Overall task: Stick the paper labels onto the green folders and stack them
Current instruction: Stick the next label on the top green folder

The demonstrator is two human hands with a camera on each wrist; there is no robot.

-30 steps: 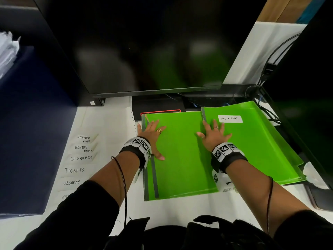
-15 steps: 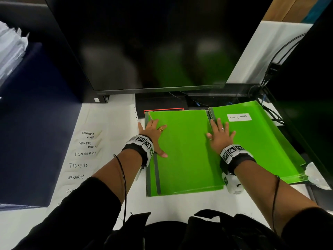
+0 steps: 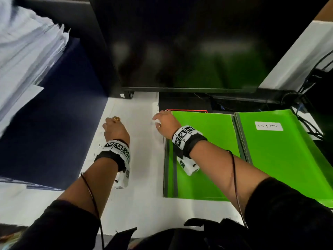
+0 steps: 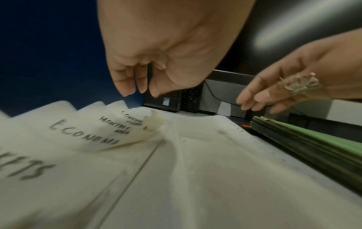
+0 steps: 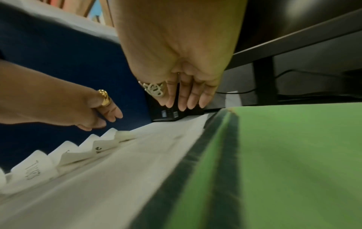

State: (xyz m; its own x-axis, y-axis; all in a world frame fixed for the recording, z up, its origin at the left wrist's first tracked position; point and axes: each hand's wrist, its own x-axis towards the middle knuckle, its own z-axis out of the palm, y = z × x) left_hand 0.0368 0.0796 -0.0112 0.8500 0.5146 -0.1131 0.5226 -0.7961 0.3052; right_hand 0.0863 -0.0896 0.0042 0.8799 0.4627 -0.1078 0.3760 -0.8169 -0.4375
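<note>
The green folders lay in two lots on the white desk, in front of the big dark monitor. The nearer lot was a stack with its grey spine edges facing away from the second lot; that second folder sat just beside it on the far side from the hands and already carried a white label reading "LOST & FOUND". The back edge of the stack ran up against a black base with a red rim under the monitor.

The paper labels lay in a row along the desk edge farthest from the folders, against a dark blue panel; their loose ends curled up off the surface. "ECONOMICS" could be read on one, the others were blurred. Between that row and the folder stack the bare white desk ran open.

The left hand hung over the far end of the label row, nearest the monitor, fingers pointing down and close together, holding nothing. The right hand hovered at the stack's back corner, off the spine edge, its fingers straight and relaxed, holding nothing either. Whether either hand touched paper could not be told.

A tall white paper pile stood beyond the blue panel.
</note>
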